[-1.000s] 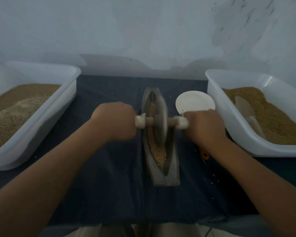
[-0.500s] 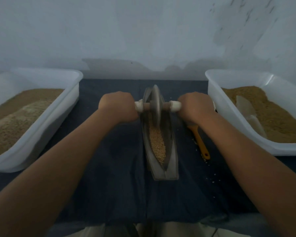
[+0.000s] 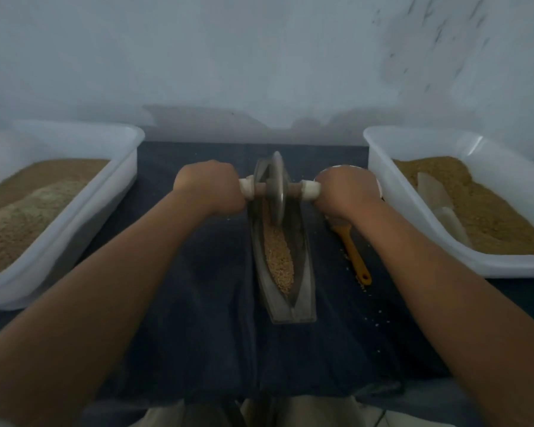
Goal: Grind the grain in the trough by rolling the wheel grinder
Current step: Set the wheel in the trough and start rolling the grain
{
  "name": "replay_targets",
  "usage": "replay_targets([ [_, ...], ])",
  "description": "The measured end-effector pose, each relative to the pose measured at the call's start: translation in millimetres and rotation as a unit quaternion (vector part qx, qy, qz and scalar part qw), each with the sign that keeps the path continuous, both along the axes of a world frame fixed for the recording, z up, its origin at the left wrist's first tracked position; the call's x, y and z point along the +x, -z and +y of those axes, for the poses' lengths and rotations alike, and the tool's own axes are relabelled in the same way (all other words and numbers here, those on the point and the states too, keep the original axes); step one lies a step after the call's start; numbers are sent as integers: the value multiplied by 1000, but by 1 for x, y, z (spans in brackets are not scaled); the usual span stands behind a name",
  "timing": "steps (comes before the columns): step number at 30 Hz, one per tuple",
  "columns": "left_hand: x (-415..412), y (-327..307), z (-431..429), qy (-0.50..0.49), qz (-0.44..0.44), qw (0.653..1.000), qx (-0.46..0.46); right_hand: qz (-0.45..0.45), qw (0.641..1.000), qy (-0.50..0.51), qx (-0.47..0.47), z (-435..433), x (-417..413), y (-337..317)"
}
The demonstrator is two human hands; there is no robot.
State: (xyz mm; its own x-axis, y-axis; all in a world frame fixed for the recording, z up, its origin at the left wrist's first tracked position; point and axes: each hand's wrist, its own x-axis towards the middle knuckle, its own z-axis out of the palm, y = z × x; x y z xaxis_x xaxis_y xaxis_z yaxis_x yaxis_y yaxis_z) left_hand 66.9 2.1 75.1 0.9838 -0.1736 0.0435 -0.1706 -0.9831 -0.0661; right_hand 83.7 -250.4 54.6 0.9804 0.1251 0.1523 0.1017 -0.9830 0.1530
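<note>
A narrow boat-shaped metal trough (image 3: 302,291) lies lengthwise on the dark cloth, with tan grain (image 3: 279,260) along its channel. A metal wheel grinder (image 3: 277,189) stands upright in the far half of the trough on a wooden axle with pale end caps. My left hand (image 3: 208,188) grips the left handle. My right hand (image 3: 344,192) grips the right handle. Both fists hide the handle ends.
A white tub (image 3: 59,217) of ground meal stands at the left, and another white tub (image 3: 413,217) with grain and a pale scoop (image 3: 438,198) at the right. An orange-handled spoon (image 3: 355,257) lies right of the trough. Loose grains dot the dark cloth (image 3: 198,334). A wall rises behind.
The wheel rolled from the trough's middle to its far end, then came back slightly toward me. Both hands moved with it. The near grain is now uncovered.
</note>
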Motion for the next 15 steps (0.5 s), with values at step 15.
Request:
replay_targets([
  [15,-7,13,10,17,18,1000,-9,24,1000,-5,-5,-4,-22,-1],
])
